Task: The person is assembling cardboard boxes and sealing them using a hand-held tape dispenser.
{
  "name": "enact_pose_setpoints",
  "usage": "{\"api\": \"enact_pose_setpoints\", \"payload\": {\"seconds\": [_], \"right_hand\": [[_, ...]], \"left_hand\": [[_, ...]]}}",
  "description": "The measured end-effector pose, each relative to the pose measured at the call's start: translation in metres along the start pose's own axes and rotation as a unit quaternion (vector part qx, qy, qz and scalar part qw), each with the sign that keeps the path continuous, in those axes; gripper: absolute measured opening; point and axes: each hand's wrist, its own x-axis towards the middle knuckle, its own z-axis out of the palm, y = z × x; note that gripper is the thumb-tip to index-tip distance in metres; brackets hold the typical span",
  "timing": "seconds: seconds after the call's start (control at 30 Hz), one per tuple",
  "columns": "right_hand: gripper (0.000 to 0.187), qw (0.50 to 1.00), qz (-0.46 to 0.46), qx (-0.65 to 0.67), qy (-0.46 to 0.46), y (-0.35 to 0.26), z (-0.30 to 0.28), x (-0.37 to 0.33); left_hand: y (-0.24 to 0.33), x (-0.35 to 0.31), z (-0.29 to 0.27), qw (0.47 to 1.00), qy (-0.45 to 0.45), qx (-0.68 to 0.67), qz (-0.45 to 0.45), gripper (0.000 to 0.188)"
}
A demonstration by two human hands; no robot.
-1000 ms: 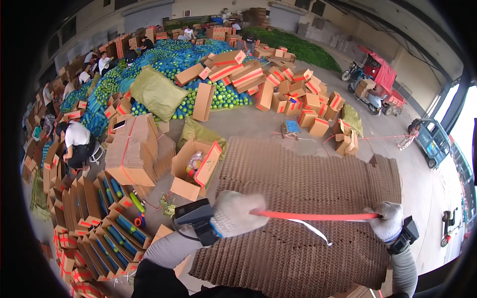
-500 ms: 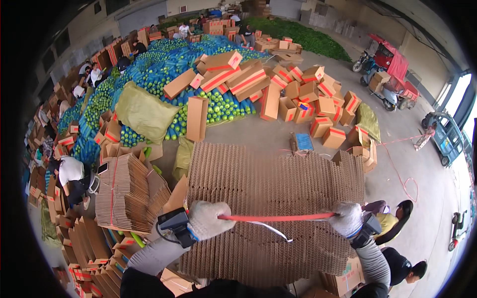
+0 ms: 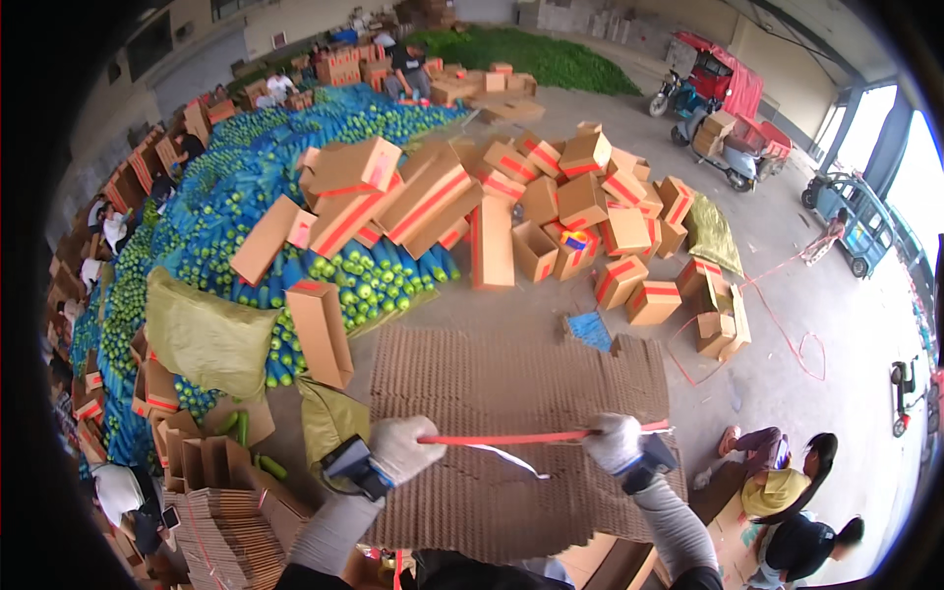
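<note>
A stack of flattened corrugated cardboard [image 3: 492, 379] lies in front of me, its ridged edges facing up. Over it, my left hand [image 3: 401, 448] in a pale work glove is closed on one part of a red strap [image 3: 506, 439]. My right hand [image 3: 615, 442], gloved too, grips the strap farther right, and a short end sticks out beyond it. Between the hands the strap runs nearly straight across the stack. From it hangs a thin white strip [image 3: 516, 460]. Dark devices sit on both wrists.
Blue-wrapped green produce [image 3: 364, 280] is heaped at the far left, with cardboard boxes [image 3: 433, 202] piled beside it. A yellow-green sack [image 3: 211, 329] lies at left. Two people [image 3: 787, 482] are close by at the lower right. A red strap [image 3: 787, 329] trails over the floor.
My hands have come closer together, the right one moving inward along the strap; its end now shows past that hand. The view has shifted, so the surroundings appear farther left.
</note>
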Motion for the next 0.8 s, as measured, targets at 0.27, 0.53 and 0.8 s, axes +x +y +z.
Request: {"api": "enact_pose_setpoints", "payload": {"seconds": [0.27,0.53,0.8], "right_hand": [[0.029,0.935,0.091,-0.010,-0.342,-0.004,0.178,0.158],[0.022,0.841,-0.205,-0.075,-0.494,0.073,0.466,0.223],[0.033,0.921,0.142,-0.058,-0.358,0.282,0.641,0.259]], "left_hand": [[-0.218,0.123,-0.002,0.988,-0.023,0.094,-0.123,0.020],[-0.345,0.194,0.079,0.946,0.096,0.161,-0.263,0.032],[-0.180,0.178,0.307,0.695,0.292,-0.362,-0.549,0.030]]}}
